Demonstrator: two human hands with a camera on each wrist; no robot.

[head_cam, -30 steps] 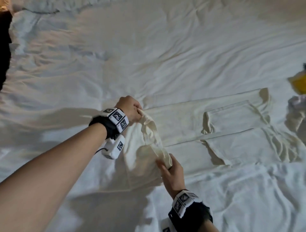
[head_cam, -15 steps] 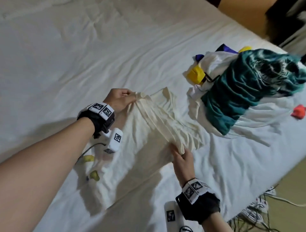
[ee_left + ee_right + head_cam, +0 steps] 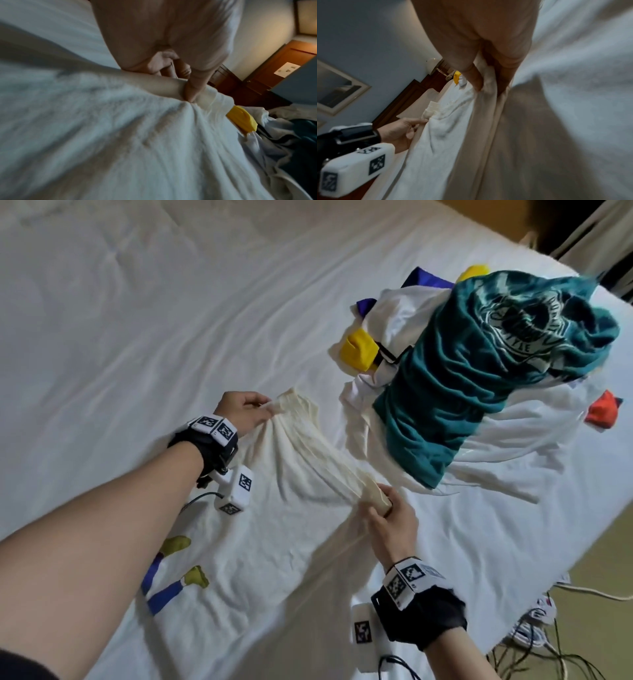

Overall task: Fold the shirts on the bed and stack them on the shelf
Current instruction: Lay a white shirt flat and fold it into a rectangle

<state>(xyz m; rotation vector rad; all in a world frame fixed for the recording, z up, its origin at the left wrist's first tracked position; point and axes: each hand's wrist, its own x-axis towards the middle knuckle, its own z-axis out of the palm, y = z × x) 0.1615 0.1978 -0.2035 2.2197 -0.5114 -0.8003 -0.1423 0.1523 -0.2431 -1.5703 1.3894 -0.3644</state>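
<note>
A cream shirt [image 3: 301, 460] hangs gathered between my two hands above the white bed [image 3: 137, 320]. My left hand [image 3: 245, 412] pinches one bunched end of it, seen close in the left wrist view with the thumb [image 3: 193, 89] pressed into the cream shirt [image 3: 154, 86]. My right hand [image 3: 390, 518] grips the other folded end near the bed's right side; in the right wrist view its fingers [image 3: 476, 79] curl round the cream shirt [image 3: 488, 121]. Its lower part drapes toward me.
A heap of unfolded shirts lies at the right: a teal printed one [image 3: 479, 392] on top of white ones [image 3: 513, 460], with yellow [image 3: 358, 350], blue and orange [image 3: 603, 412] pieces. Yellow and blue print [image 3: 178, 577] shows under my left forearm. Cables [image 3: 548, 628] lie on the floor.
The shirt, half a second ago lower and nearer the heap, is now lifted and stretched between both hands. My view has swung right since one second ago, bringing the heap in.
</note>
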